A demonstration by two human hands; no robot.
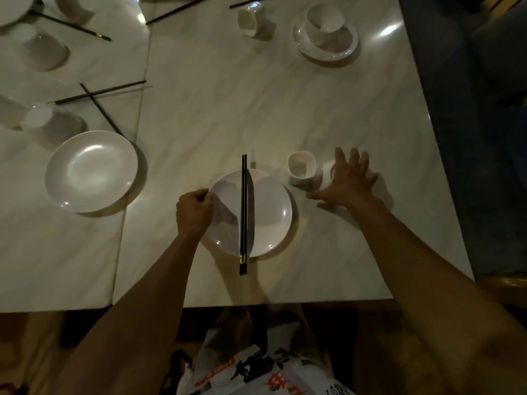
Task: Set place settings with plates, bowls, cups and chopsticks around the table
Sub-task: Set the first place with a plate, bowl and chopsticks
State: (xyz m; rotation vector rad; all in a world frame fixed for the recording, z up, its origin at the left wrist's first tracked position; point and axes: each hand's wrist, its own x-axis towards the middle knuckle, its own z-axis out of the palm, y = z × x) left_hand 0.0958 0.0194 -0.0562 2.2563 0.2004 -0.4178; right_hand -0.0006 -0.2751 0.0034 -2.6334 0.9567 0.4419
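A white plate (265, 212) lies near the table's front edge, with a pair of black chopsticks (243, 212) laid straight across its middle. My left hand (195, 210) pinches the plate's left rim with curled fingers. Right of the plate stands a small white cup (301, 168), and beside it another white piece (328, 176) is partly hidden under my right hand (346, 179). That hand is spread with straight fingers over it.
A second white plate (91, 171) lies to the left on the adjoining table. Crossed chopsticks (99, 98), cups and bowls lie further left. At the far side stand a tipped cup (253, 21) and a bowl on a saucer (325, 32). The table's right edge (445, 166) is close.
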